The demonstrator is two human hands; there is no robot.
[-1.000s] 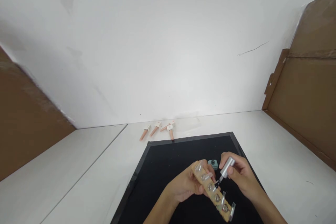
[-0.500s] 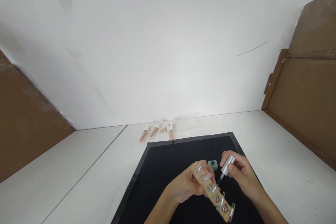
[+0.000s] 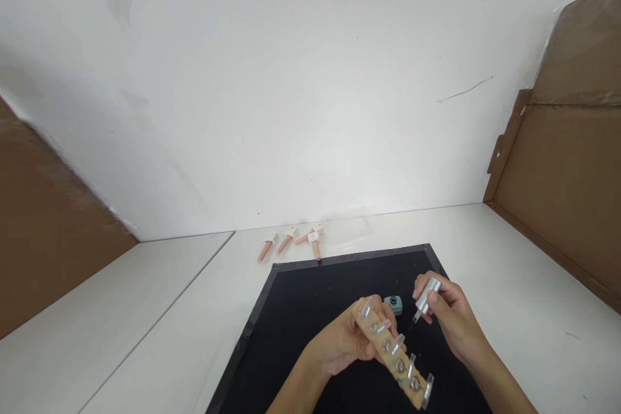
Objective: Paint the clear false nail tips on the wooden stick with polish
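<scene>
Brush (image 3: 427, 295) has shifted right, off the strip (image 3: 393, 356) of clear tips (image 3: 397, 344). Right hand (image 3: 451, 312) pinches it; left hand (image 3: 347, 341) grips the strip over the near right of the black mat (image 3: 310, 301). Probably mid-coating, between strokes; next likely calls for a steady dip into the teal bottle (image 3: 396, 306).

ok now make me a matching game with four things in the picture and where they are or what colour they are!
1. nail polish brush
2. strip of clear nail tips
3. open polish bottle
4. pink-and-white sticks

A. teal
B. lying near the far edge of the black mat
C. in the right hand
D. in the left hand

Right pairs: 1-C, 2-D, 3-A, 4-B
</scene>
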